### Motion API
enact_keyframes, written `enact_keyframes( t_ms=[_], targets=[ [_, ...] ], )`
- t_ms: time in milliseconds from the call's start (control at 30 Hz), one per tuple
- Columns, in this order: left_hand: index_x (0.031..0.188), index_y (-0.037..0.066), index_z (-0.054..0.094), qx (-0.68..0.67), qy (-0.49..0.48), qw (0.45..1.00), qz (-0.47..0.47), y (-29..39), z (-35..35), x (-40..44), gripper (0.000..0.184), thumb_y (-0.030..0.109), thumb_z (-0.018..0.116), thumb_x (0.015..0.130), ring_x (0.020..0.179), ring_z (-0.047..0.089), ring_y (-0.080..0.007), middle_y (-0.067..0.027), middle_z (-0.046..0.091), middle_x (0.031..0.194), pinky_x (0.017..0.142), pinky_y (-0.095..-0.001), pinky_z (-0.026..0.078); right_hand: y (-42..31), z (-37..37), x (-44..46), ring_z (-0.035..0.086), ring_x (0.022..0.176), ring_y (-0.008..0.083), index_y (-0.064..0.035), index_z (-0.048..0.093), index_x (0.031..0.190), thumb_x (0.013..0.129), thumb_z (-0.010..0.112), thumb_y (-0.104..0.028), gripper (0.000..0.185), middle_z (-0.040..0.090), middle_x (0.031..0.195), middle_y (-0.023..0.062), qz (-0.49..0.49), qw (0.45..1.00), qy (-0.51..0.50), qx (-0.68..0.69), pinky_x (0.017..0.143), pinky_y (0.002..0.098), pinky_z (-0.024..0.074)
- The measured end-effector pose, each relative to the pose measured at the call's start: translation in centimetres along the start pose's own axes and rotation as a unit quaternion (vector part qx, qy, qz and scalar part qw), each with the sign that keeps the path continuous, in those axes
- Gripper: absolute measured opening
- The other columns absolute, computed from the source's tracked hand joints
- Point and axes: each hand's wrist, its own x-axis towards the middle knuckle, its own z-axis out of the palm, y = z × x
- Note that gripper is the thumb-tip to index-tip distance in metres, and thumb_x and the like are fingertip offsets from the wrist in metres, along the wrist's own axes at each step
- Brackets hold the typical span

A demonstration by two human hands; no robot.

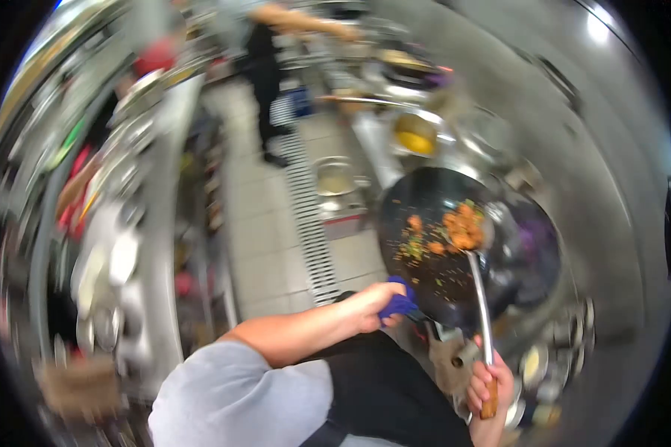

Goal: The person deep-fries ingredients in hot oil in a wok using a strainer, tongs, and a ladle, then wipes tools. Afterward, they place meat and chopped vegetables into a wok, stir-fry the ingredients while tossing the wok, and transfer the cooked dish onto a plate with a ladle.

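Note:
My left hand (376, 304) is closed around a bunched blue cloth (399, 299) at the near left edge of a black wok (425, 190). Whether a wok handle lies under the cloth is hidden. My right hand (492, 386) grips the wooden end of a long metal ladle (482, 302). The ladle's far end reaches into the wok, where orange fried pieces (464, 225) are heaped in it or against it. Loose orange pieces and chopped green and pale bits are scattered over the wok's dark inside.
Behind the wok stands a pot of yellow liquid (415, 135) with a long-handled tool across it. A metal pot (335, 177) stands low beside the floor drain (309, 231). Small seasoning containers (534, 365) sit at right. Another person (265, 82) works farther back. Plates (124, 257) line the left counter.

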Motion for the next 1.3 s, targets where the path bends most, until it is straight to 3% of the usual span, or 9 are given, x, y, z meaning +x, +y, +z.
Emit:
enact_keyframes(
  t_ms=[333,567,800,1000,1067,1133,1200,1233,1300],
  targets=[
    [0.074,0.010,0.050,-0.156,0.096,0.957,0.226,-7.6,-8.1,-16.9,0.009,0.016,0.055,0.078,0.045,0.042,-0.0121,-0.0019,0.046,0.060,0.036,-0.0249,0.028,6.1,12.2,3.7,0.043,0.038,0.0162,0.0015,0.029,0.138,0.086,0.034,-0.006,0.052,0.042,0.066,0.0080,0.260,0.943,-0.101,-0.179,0.029,0.0317,0.0393],
    [0.077,0.007,0.053,-0.198,0.153,0.915,0.317,-10.1,-15.5,-27.1,0.011,0.017,0.055,0.079,0.044,0.045,-0.0121,-0.0035,0.050,0.061,0.035,-0.0246,0.029,20.0,23.5,9.0,0.047,0.040,0.0159,-0.0008,0.033,0.135,0.087,0.042,-0.004,0.050,0.043,0.068,0.0064,0.422,0.837,-0.248,-0.244,0.030,0.0308,0.0404],
    [0.073,0.007,0.052,-0.244,0.153,0.893,0.346,-11.0,-20.8,-32.1,0.013,0.016,0.053,0.081,0.042,0.044,-0.0116,-0.0040,0.050,0.058,0.034,-0.0245,0.030,38.0,32.1,14.3,0.046,0.042,0.0129,-0.0012,0.045,0.119,0.088,0.046,-0.008,0.031,0.046,0.068,0.0043,0.449,0.770,-0.286,-0.352,0.034,0.0275,0.0377],
    [0.072,0.008,0.052,-0.260,0.127,0.899,0.330,-10.7,-23.0,-33.9,0.014,0.018,0.053,0.082,0.042,0.043,-0.0110,-0.0027,0.050,0.058,0.034,-0.0241,0.029,49.1,32.6,16.7,0.053,0.045,0.0162,0.0001,0.050,0.093,0.080,0.052,-0.003,0.014,0.051,0.064,0.0059,0.329,0.664,-0.320,-0.591,0.039,0.0292,0.0422],
    [0.080,0.006,0.050,-0.262,0.085,0.905,0.325,-11.0,-24.2,-33.8,0.009,0.014,0.054,0.082,0.047,0.043,-0.0126,-0.0042,0.049,0.065,0.037,-0.0244,0.030,50.8,31.4,17.4,0.051,0.044,0.0147,0.0007,0.050,0.099,0.080,0.052,-0.002,0.020,0.050,0.065,0.0056,0.295,0.586,-0.349,-0.669,0.039,0.0275,0.0417],
    [0.080,0.006,0.050,-0.270,0.086,0.905,0.319,-10.8,-24.4,-34.1,0.009,0.014,0.054,0.082,0.047,0.043,-0.0130,-0.0047,0.049,0.066,0.037,-0.0248,0.030,51.2,30.2,18.6,0.058,0.051,0.0244,0.0040,0.051,0.106,0.078,0.053,-0.003,0.029,0.057,0.070,0.0134,0.271,0.544,-0.364,-0.706,0.049,0.0334,0.0485],
    [0.079,0.006,0.049,-0.268,0.105,0.906,0.310,-10.8,-24.5,-34.1,0.009,0.014,0.054,0.082,0.047,0.043,-0.0133,-0.0051,0.049,0.065,0.037,-0.0247,0.029,51.0,29.7,18.5,0.064,0.060,0.0324,0.0071,0.050,0.110,0.076,0.053,-0.004,0.036,0.063,0.077,0.0220,-0.045,0.350,-0.452,-0.820,0.058,0.0383,0.0527],
    [0.079,0.006,0.049,-0.270,0.104,0.906,0.309,-10.9,-24.6,-34.1,0.009,0.014,0.054,0.082,0.047,0.043,-0.0133,-0.0051,0.049,0.065,0.037,-0.0247,0.029,51.2,29.0,19.2,0.065,0.076,0.0390,0.0066,0.044,0.125,0.075,0.054,-0.006,0.053,0.063,0.086,0.0290,-0.083,0.273,-0.410,-0.866,0.071,0.0418,0.0518],
    [0.079,0.005,0.049,-0.268,0.102,0.906,0.310,-11.0,-24.6,-34.0,0.010,0.014,0.053,0.082,0.047,0.043,-0.0133,-0.0052,0.049,0.065,0.037,-0.0246,0.029,50.7,28.7,19.1,0.063,0.080,0.0410,0.0050,0.041,0.129,0.076,0.054,-0.007,0.056,0.062,0.085,0.0294,-0.116,0.255,-0.402,-0.872,0.074,0.0431,0.0507]
  ],
)
